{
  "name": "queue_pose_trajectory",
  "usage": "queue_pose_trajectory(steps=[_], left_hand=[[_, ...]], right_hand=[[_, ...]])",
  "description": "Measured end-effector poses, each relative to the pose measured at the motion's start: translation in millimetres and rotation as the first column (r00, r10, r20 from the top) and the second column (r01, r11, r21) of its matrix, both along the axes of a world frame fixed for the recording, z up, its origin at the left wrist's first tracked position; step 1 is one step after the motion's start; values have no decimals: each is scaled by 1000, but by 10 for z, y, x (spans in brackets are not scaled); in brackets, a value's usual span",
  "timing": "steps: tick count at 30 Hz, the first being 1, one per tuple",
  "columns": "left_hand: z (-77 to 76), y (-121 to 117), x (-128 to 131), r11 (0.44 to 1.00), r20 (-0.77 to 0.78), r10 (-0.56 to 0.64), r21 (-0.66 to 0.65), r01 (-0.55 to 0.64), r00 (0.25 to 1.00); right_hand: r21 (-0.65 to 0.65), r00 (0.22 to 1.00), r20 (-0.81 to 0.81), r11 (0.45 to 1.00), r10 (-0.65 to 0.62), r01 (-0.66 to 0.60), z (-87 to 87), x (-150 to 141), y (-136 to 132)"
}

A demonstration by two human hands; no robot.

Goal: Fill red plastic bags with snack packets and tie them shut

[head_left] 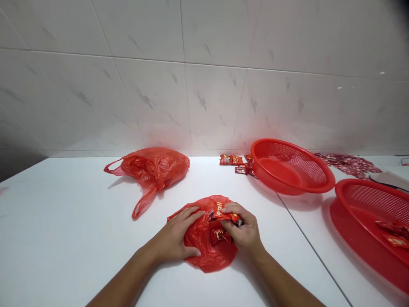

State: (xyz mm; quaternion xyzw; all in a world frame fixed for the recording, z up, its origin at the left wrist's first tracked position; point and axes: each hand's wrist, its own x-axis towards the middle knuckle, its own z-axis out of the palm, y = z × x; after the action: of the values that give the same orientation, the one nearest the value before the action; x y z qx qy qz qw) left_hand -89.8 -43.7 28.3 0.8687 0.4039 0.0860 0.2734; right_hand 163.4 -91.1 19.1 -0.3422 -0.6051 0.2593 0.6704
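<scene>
White bench (pixel 67 238), marbled tile wall (pixel 211 38) behind it. Red packet (pixel 220 209) between the two hands at the right side of an open bag (pixel 211 262), nearer the right; long axis roughly crosswise, right end dipping a little toward the wearer. Right hand (pixel 244 232) closed on it, thumb below and fingers above, its left end sticking out free over the bag's mouth. Left hand (pixel 174 234) spread, thumb well apart from fingers, resting on the bag's left side; no packet in it. Deeper in the bag, below the held packet, a second wrapper (pixel 221 235) shows. Beyond, up and left, a far bag (pixel 174 164) slumps near the wall, handles loose. Up and right, loose packets (pixel 231 160) by the back basket (pixel 277 168); farther right, front basket (pixel 354 219) with a few wrappers (pixel 396 238) inside. Right hand is the nearer to both baskets. Spotted cloth (pixel 351 165) behind them. Hard to make out: whether the right hand has one packet or several, since a dark end pokes out under the fingers; how much the bag holds under its folds. Far bag's contents hidden. Front basket cut off at right; some loose packets tucked behind the back basket's rim.
</scene>
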Motion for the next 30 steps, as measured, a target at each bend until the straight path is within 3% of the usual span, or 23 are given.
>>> queue_pose_trajectory(steps=[7, 14, 18, 24, 30], left_hand=[[-44, 6, -6, 1000, 54, 3, 12, -3, 999], [-57, 31, -28, 999, 86, -34, 22, 32, 996], [-30, 21, -10, 999, 94, -26, 28, 23, 995], [47, -30, 52, 999, 102, -29, 41, 25, 994], [24, -20, 58, 998, 111, -46, 49, 40, 993]], right_hand=[[106, 997, 74, 994, 23, -31, 29, 15, -16], [58, 999, 0, 997, -55, 54, 42, 16, -56], [-57, 994, -62, 995, -86, 82, -46, -16, -40], [-112, 988, -5, 982, -151, 150, -76, -67, 5], [-66, 999, 1, 996, -54, 54, -61, -62, 33]])
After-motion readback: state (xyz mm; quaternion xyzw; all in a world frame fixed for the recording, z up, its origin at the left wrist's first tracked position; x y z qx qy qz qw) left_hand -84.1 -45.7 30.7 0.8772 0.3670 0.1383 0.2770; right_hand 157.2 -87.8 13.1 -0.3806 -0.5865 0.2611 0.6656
